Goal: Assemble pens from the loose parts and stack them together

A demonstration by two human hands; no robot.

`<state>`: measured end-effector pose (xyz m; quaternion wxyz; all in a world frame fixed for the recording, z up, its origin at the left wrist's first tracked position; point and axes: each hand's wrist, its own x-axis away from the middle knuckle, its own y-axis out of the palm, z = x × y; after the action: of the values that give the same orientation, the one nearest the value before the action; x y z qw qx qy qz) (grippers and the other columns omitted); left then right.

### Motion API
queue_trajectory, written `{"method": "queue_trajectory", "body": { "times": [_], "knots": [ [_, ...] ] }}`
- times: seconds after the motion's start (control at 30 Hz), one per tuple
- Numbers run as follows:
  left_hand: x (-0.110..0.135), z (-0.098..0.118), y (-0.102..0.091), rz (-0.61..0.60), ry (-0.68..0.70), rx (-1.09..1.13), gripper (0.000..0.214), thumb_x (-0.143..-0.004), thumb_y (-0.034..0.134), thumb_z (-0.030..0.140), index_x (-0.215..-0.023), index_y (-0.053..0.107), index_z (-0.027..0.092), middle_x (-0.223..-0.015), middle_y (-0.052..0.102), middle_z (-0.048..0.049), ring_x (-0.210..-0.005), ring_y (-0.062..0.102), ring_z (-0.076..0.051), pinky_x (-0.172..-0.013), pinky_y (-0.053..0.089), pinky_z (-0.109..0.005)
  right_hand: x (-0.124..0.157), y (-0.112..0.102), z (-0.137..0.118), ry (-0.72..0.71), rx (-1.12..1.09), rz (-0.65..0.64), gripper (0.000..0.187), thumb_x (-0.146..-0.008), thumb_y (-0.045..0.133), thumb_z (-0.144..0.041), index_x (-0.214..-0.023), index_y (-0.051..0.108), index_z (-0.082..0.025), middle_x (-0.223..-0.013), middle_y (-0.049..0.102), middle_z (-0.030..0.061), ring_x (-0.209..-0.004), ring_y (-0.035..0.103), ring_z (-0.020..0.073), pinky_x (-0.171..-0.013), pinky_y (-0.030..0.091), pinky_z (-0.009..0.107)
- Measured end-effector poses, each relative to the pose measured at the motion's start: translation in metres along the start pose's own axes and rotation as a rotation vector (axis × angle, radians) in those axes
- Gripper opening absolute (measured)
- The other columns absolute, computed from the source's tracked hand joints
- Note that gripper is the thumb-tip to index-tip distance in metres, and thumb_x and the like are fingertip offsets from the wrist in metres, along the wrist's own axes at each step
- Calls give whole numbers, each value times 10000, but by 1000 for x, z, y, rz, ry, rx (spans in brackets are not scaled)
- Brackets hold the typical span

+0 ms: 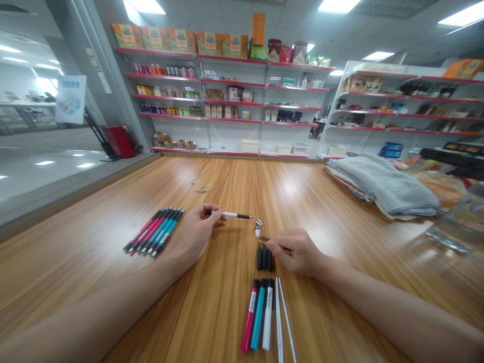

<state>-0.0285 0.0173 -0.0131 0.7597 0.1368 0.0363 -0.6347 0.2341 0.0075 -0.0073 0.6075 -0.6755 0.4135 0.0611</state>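
Observation:
My left hand (pixel 202 229) is closed on a white pen (pixel 231 215) with a black grip, its tip pointing right. My right hand (pixel 295 250) is closed, its thumb and finger pinched near several short black grip pieces (pixel 263 258); whether anything small is between them is hidden. Just above lie small silver pen tips (pixel 258 223) and tiny dark parts (pixel 263 239). Below the grips are a pink barrel (pixel 249 317), a blue barrel (pixel 258 316) and a white barrel (pixel 267 317), beside thin white refills (pixel 280 317).
Several assembled pens (pixel 155 231) lie in a row at left. A bent wire-like piece (pixel 204 189) and a small metal bit (pixel 192 182) lie farther back. Folded cloths (pixel 381 184) and a clear glass container (pixel 461 222) sit at right. Stocked shelves (pixel 230 103) stand behind the wooden table (pixel 227 312).

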Motion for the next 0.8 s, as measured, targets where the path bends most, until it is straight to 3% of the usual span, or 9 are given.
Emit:
{"method": "queue_trajectory", "body": {
  "times": [0.17,0.33,0.47,0.63,0.73,0.8],
  "knots": [
    [11,7,5,-204,211,-686,182,-803,627,345,-840,667,171,-802,679,-30,-734,627,-160,-697,489,-275,1,0,1,13,2,-25,413,-916,462,-265,-529,348,-177,-506,325,-45,-477,317,79,-507,206,254],
    [12,8,4,-316,399,-946,166,-859,564,265,-958,674,190,-888,668,-31,-815,604,-158,-770,463,-278,0,-1,-1,54,9,-5,409,-911,465,-268,-534,336,-175,-518,312,-44,-484,304,78,-519,209,258],
    [12,6,0,-423,476,-1111,217,-909,483,249,-967,682,186,-888,636,-59,-852,581,-172,-784,443,-285,-4,-3,-2,197,48,76,392,-912,466,-278,-557,336,-175,-534,318,-44,-496,305,77,-530,222,252],
    [13,15,2,-457,439,-1251,244,-900,432,197,-861,670,158,-873,620,-84,-819,577,-184,-737,428,-286,-6,-2,3,304,54,68,404,-917,458,-301,-565,304,-177,-524,301,-49,-484,295,72,-518,220,242],
    [-3,32,-7,-374,331,-1294,205,-860,466,213,-829,662,159,-859,651,-78,-800,591,-192,-713,421,-280,-5,-2,4,310,51,62,406,-916,456,-304,-564,301,-174,-522,301,-50,-483,297,69,-518,219,239],
    [-21,48,-25,-286,207,-1354,212,-847,478,260,-842,672,174,-819,672,-63,-758,599,-194,-650,401,-268,-5,-2,4,311,51,65,409,-915,456,-303,-561,298,-173,-521,298,-51,-481,294,68,-517,216,238]
  ]
}}
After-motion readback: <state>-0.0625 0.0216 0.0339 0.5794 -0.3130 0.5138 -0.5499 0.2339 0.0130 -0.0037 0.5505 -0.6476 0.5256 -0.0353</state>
